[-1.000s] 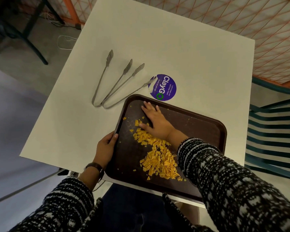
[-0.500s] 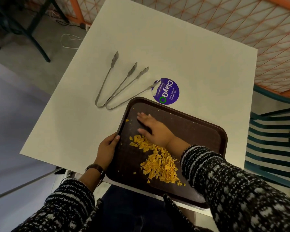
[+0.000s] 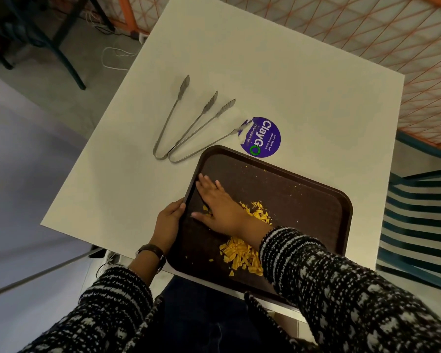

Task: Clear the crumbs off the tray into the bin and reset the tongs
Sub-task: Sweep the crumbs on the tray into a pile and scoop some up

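left hand (image 3: 169, 223): clamps left rim of brown tray (image 3: 316, 200) | right hand (image 3: 220, 205): flat, fingers spread, palm down on tray floor just right of left hand | yellow crumbs (image 3: 242, 253): heaped under and beside right wrist | two metal tongs (image 3: 189, 128): on white table (image 3: 265, 72) beyond both hands, untouched

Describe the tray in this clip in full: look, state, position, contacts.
The tray is dark brown, rectangular with rounded corners and a raised rim, plastic-looking. It lies on the white table, its near edge overhanging toward the person. Orange crumbs are piled on its near-left part, with specks farther out. The left hand holds its left rim; the right hand lies flat inside.
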### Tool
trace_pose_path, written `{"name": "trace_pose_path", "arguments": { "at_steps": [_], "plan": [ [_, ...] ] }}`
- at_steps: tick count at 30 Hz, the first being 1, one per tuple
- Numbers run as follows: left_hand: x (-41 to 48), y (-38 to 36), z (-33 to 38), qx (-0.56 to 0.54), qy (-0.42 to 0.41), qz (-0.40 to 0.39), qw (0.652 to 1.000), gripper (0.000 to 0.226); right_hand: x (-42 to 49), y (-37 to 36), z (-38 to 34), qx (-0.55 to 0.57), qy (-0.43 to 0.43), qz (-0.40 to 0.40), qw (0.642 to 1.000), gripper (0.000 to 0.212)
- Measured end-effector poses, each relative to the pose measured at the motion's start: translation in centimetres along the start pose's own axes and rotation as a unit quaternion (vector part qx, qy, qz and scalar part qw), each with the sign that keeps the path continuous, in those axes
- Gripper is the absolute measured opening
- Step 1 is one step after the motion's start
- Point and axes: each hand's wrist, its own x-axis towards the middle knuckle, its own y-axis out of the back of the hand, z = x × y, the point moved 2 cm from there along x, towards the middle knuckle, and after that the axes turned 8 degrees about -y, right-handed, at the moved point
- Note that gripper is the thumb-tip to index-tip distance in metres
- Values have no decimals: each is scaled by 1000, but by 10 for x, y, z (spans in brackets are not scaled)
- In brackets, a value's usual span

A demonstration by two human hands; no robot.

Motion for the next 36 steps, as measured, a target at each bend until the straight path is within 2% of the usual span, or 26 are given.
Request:
{"name": "trace_pose_path", "arguments": {
  "at_steps": [6, 10, 12, 16, 19, 22, 26, 30, 36],
  "plan": [
    [-2, -1, 2, 13, -9, 3, 1000, 30, -33, -14, -3, -142, 110, -45, 983, 72],
    [-4, -3, 5, 30, -24, 0, 999, 33, -58, -18, 2, -145, 171, -107, 969, 64],
    [-5, -4, 5, 34, -25, 0, 999, 33, -67, -16, 1, -149, 174, -87, 970, 67],
    [-4, -2, 5, 26, -12, -9, 1000, 33, -75, -22, -20, -140, 123, -42, 981, 59],
    [-3, -1, 5, 21, -5, -9, 1000, 32, -84, -52, -44, -149, 149, -44, 977, 69],
    [-4, -2, 4, 41, -7, -9, 999, 33, -89, -89, -55, -161, 122, -66, 977, 81],
    [-4, -5, 3, 46, -17, 11, 999, 33, -91, -98, -45, -138, 77, -44, 986, 81],
    [-3, -7, 0, 47, -23, 22, 998, 34, -98, -89, -22, -182, 61, -23, 981, 84],
    [-1, -8, -2, 70, -23, 19, 997, 33, -117, -73, 1, -175, -85, 33, 980, 99]
  ]
}}
